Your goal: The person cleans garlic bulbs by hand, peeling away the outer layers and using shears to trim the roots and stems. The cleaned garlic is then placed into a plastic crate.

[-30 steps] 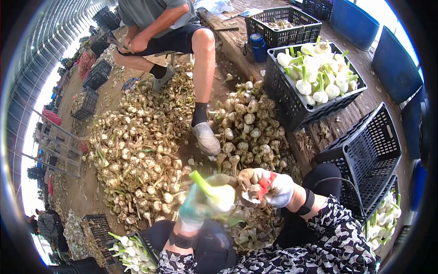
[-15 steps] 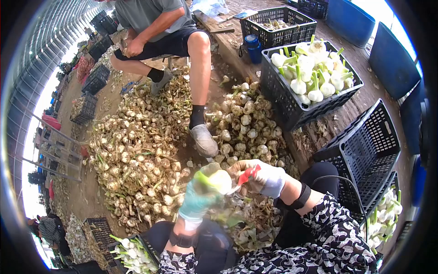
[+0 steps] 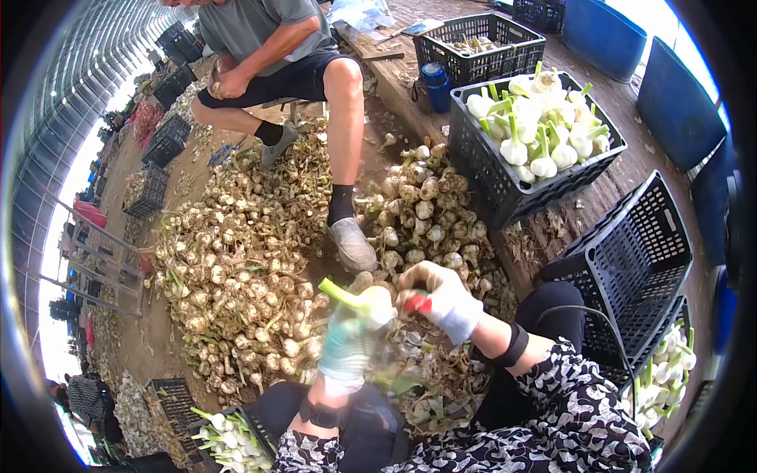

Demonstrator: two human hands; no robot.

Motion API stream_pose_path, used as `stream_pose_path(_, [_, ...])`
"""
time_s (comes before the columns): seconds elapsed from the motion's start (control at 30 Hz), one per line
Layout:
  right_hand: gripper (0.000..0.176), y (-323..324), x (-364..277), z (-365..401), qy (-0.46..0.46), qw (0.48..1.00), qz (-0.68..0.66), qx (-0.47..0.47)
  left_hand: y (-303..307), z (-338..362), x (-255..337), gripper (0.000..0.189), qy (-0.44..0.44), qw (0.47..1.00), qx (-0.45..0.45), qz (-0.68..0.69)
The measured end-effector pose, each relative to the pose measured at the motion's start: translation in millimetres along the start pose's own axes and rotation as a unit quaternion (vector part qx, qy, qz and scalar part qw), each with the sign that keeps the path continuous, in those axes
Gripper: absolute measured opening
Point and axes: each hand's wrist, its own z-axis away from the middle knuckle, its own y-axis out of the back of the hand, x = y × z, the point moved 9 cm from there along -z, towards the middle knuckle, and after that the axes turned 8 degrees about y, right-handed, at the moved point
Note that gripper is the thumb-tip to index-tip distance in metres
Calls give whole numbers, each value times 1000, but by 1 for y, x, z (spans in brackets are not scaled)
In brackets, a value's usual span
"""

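A pale garlic bulb [image 3: 376, 306] with a green stem pointing up and left is held in my left hand [image 3: 347, 339], which wears a white and teal glove. Just right of the bulb, my right hand [image 3: 438, 296], in a pale glove with a soiled thumb area, is closed around a red-handled tool [image 3: 418, 303]. Its working end is too blurred to make out. Below both hands lies a heap of peelings and leaves [image 3: 430, 378]. Unpeeled garlic bulbs [image 3: 236, 292] are piled to the left, with another pile [image 3: 426, 205] beyond my hands.
Another person [image 3: 276, 63] sits opposite, one shoe [image 3: 352, 243] between the garlic piles. A black crate of cleaned garlic [image 3: 505, 193] stands on the raised boards, a tilted black crate [image 3: 623, 260] at right. More garlic [image 3: 235, 441] fills a crate at lower left.
My left hand and the bulb have turned, so the stem now sticks out up-left. My right hand has shifted slightly up and left, with the red handle less exposed.
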Motion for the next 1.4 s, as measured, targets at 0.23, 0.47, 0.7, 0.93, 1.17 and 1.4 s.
stream_pose_path(0.23, [23, 0, 24, 3, -147, 984, 20, -95, 1, 5, 8, 69, -37, 991, 55, -116])
stream_pose_path(0.47, [31, -20, 9, 13, -180, 968, 5, -176, -9, 7, 0, 72, 15, 967, 49, -249])
stream_pose_path(0.7, [36, -14, -6, 16, -176, 969, -136, -104, -2, 8, 19, 66, -89, 962, 71, -247])
stream_pose_path(0.93, [19, -8, -1, 8, -92, 980, 153, -92, -3, 8, 16, 63, -95, 930, 94, -344])
stream_pose_path(1.17, [33, -12, -14, 12, -85, 965, -247, -19, -15, 2, 10, 62, -29, 987, -14, -157])
stream_pose_path(1.4, [25, -9, 9, 9, -28, 997, 64, -33, 18, 1, 2, 46, 1, 920, 169, -353])
